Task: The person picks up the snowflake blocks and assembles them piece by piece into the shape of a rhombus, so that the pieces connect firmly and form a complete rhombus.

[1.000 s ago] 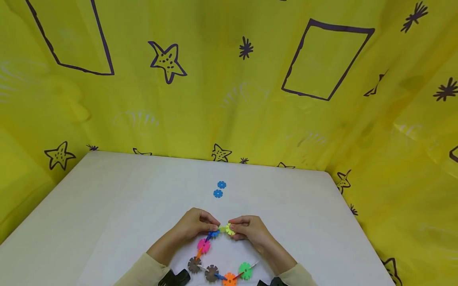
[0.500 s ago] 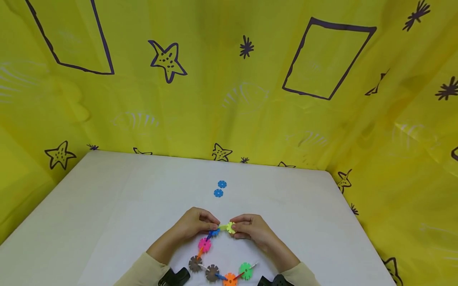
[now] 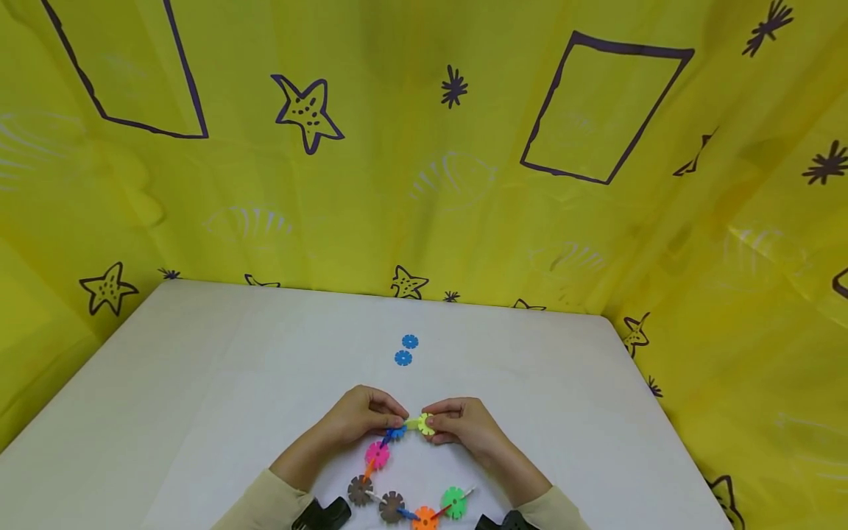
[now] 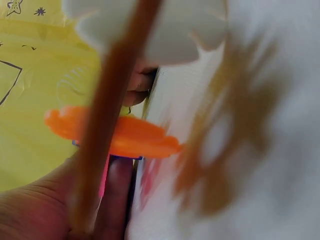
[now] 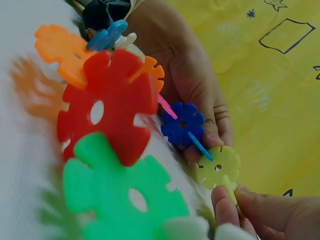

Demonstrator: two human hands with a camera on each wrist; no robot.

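Observation:
A chain of notched plastic discs curves in a ring between my hands, each slotted into its neighbour. My left hand (image 3: 361, 410) pinches the chain's far end at a light blue disc (image 3: 397, 433), beside a dark blue disc (image 5: 182, 125). With thumb and fingers, my right hand (image 3: 467, 427) pinches a yellow disc (image 3: 426, 424), which is joined to a yellow-green disc (image 5: 220, 167) nearer the left hand. Down the left side follow a pink disc (image 3: 377, 456) and a brown disc (image 3: 361, 490). An orange disc (image 3: 425, 518) and a green disc (image 3: 454, 503) lie nearest me.
Two loose blue discs (image 3: 407, 350) lie farther back on the white table (image 3: 530, 368). A yellow curtain (image 3: 371, 184) with drawn stars surrounds the table's back and sides. Black wrist straps (image 3: 322, 514) sit close to the chain's near side.

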